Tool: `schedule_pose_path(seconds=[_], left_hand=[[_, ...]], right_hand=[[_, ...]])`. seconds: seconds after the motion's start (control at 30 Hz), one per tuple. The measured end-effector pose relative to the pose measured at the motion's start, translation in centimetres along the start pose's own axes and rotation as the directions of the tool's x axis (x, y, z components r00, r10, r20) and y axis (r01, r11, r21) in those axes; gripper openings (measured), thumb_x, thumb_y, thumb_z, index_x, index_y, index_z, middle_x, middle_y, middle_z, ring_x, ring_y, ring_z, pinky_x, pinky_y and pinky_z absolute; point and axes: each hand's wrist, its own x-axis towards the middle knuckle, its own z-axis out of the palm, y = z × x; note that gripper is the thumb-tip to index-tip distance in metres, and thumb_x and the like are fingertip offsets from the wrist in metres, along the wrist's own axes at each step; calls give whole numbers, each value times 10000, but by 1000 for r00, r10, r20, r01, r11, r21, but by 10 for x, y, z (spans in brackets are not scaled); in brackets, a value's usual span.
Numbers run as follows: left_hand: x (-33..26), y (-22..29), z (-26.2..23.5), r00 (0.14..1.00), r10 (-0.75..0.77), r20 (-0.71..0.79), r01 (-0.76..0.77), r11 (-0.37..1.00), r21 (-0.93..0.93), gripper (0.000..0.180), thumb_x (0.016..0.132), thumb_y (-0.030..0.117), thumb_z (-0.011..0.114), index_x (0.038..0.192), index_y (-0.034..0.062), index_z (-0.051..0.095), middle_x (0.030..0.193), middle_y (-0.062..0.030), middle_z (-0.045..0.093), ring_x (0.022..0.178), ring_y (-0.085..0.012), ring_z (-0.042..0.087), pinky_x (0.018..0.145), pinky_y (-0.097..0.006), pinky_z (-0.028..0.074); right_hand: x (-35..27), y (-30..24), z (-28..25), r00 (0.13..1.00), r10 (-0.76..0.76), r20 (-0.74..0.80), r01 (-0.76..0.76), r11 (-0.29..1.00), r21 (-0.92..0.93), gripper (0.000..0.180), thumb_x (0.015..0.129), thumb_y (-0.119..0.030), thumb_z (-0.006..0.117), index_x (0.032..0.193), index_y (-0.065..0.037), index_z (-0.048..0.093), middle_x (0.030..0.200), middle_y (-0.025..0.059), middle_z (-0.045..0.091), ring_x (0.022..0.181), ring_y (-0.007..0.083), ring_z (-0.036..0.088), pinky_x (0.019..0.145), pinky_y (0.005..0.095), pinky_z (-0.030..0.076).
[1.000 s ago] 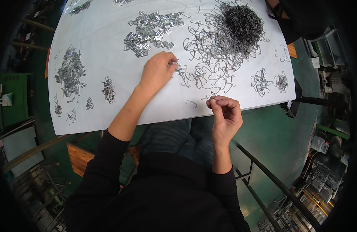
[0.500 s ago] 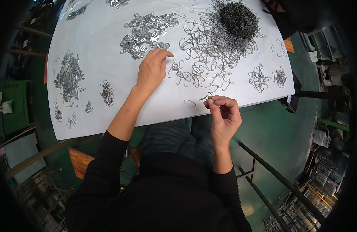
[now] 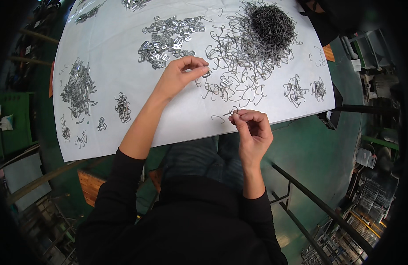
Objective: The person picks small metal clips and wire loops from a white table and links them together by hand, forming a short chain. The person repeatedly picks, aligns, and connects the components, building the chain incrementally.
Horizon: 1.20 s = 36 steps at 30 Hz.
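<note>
**Small metal parts being handled over a white-covered table**

White sheeting is being seen stretched over the table (image 3: pixel 124 141), with green floor showing beyond its edges and metal racking at about four o'clock. Sorted groups of metal pieces are being displayed across the sheet: a dense dark heap of wire hooks (image 3: pixel 268 28) at about one o'clock, a loose spread of hooks (image 3: pixel 232 81) trailing from it toward the centre, a cluster of flat silvery buckles (image 3: pixel 168 37) at about twelve o'clock, a grey pile of clips (image 3: pixel 78 88) at about nine o'clock, and two little tangles (image 3: pixel 305 88) at about three o'clock.

The left hand (image 3: pixel 179 75) is being held out over the sheet, just at the edge of the loose hooks, with thumb and forefinger pressed together on a small buckle (image 3: pixel 207 74); the other fingers are being kept curled.

The right hand (image 3: pixel 252 130) is being held at the near edge of the table, around six o'clock from the loose hooks, its fingers curled inward and its thumb and forefinger pinching a thin wire hook (image 3: pixel 232 111). A single loose hook (image 3: pixel 218 118) is lying on the sheet just beside it, at about nine o'clock from the fingertips.
</note>
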Motion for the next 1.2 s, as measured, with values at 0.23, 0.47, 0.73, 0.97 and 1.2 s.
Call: schedule_pose_path(seconds=[0.23,0.47,0.73,0.97,1.2], left_hand=[[-6,27,-5,940,-257,223,326,868,-374,157,891,155,662,910,-1,662,941,-91,677,741,-130,652,684,-236,523],[-17,60,-6,988,-150,26,152,975,-162,163,878,117,666,978,-4,712,855,-68,659,654,-116,638,598,-224,505],[-22,67,-7,991,-89,-99,71,982,-173,117,866,59,664,947,6,729,842,-54,623,640,-105,626,580,-208,490],[-23,60,-17,980,-53,-194,38,996,-82,114,852,43,676,945,5,729,842,-49,620,630,-95,608,546,-212,479],[-35,56,-37,968,-76,-240,59,995,-75,143,854,24,663,983,4,720,867,-59,621,685,-104,633,576,-215,533]], right_hand=[[21,2,20,994,-69,82,79,988,-132,70,824,67,647,855,24,601,846,96,683,778,146,681,682,252,559],[44,5,47,967,-198,158,231,945,-230,84,804,77,637,841,11,602,816,81,689,739,153,685,666,266,572],[51,10,63,960,-174,218,231,934,-272,96,829,82,626,882,18,577,874,92,682,788,141,678,685,242,553],[81,20,48,969,-30,245,167,810,-562,199,832,-72,675,1022,-20,646,865,63,686,726,125,649,581,251,496],[146,52,60,961,259,96,8,323,-946,202,829,-246,671,898,-60,705,872,140,705,797,310,675,722,417,511]])
